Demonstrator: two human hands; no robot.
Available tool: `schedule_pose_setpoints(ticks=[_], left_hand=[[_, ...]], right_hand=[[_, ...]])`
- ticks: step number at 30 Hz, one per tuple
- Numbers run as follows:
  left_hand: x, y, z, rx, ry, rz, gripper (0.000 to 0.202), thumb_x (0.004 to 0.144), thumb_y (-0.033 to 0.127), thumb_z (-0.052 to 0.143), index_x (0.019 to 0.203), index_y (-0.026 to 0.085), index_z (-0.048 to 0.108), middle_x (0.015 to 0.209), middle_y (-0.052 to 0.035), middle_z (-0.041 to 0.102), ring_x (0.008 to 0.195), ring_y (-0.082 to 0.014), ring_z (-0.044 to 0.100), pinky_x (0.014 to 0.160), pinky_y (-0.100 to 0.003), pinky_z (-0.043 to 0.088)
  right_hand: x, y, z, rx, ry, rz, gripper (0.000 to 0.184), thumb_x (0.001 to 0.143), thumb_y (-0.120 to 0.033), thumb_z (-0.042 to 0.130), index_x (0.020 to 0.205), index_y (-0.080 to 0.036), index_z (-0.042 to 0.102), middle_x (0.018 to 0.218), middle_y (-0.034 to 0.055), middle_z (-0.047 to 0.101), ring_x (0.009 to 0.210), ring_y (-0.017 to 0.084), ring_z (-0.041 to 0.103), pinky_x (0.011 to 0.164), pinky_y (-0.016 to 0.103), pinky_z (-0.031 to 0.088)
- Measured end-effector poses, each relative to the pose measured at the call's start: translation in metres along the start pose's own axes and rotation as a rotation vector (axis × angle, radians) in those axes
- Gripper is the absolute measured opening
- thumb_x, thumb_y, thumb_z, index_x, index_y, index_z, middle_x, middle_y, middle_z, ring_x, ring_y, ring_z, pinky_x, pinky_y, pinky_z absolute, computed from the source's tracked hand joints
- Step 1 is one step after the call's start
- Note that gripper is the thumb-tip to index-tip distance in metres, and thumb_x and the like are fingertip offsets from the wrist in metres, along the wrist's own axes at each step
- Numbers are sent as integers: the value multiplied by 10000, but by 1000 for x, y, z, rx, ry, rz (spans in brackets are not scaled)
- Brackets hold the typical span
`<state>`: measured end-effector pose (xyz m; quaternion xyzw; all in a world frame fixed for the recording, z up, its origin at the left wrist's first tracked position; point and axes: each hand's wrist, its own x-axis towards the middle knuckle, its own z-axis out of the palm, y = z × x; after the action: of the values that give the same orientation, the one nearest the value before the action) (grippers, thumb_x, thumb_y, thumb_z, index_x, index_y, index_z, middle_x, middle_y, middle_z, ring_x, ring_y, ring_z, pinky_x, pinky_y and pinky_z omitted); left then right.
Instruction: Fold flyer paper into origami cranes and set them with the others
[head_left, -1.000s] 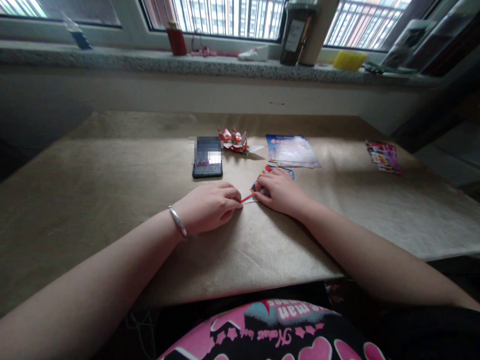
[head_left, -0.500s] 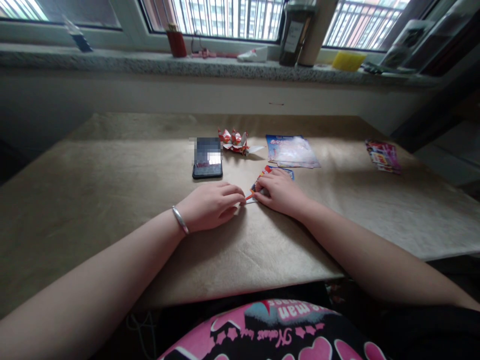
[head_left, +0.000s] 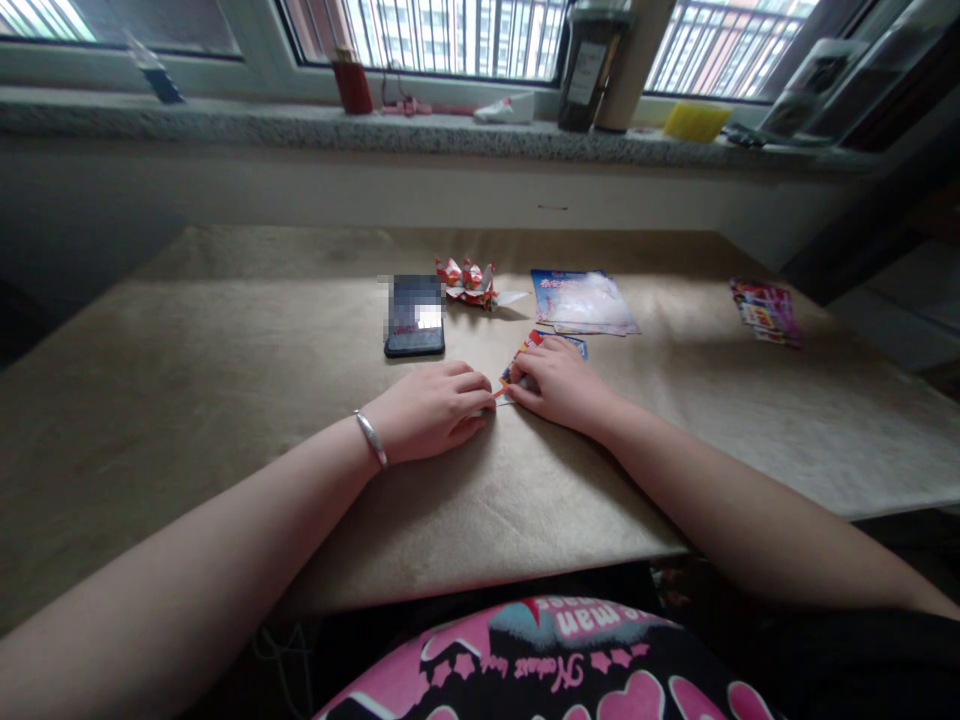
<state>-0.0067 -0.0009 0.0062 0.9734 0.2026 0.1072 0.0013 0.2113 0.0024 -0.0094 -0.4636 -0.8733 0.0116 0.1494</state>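
A small printed paper (head_left: 525, 352), red, blue and white, lies on the tan table (head_left: 225, 360) in front of me. My right hand (head_left: 559, 385) rests curled on top of it, fingers pressing it down. My left hand (head_left: 431, 410), with a silver bracelet on the wrist, has its fingers pinched on the paper's near left tip. A black phone (head_left: 415, 315) lies just beyond my left hand. A folded red and white paper figure (head_left: 471, 282) stands behind the phone's right side.
A glossy printed sheet (head_left: 585, 300) lies at centre right, and another colourful sheet (head_left: 766, 310) near the right edge. The stone windowsill (head_left: 225, 120) at the back holds a red cup (head_left: 352, 82), a dark jar (head_left: 589, 65) and a yellow object (head_left: 697, 120).
My left hand has slid a little to the right along the paper's edge, closer to my right hand. The right hand has stayed in place.
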Motion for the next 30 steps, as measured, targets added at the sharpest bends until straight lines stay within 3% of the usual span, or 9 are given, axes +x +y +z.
schedule_pose_setpoints(ticks=[16,24,30], left_hand=[[-6,-4,-5,-88,23,-5,189,874,187,473,853,172,660,1018,-49,674,882,-146,601,791,-262,495],[-6,-7,3,-43,38,24,244,895,235,493,1093,174,621,1092,-61,663,948,-179,574,816,-299,499],[-3,0,0,40,24,40,238,909,223,469,1070,175,638,1102,-62,665,954,-190,577,818,-317,498]], right_hand=[[-2,1,-1,-9,8,-4,185,838,-346,576,760,-184,620,841,57,678,846,219,521,852,355,345],[-2,2,0,9,14,-5,173,841,-341,580,762,-190,612,834,55,672,840,216,519,839,349,342],[-2,2,1,19,37,-2,161,832,-336,593,767,-190,613,833,58,667,839,216,521,853,358,351]])
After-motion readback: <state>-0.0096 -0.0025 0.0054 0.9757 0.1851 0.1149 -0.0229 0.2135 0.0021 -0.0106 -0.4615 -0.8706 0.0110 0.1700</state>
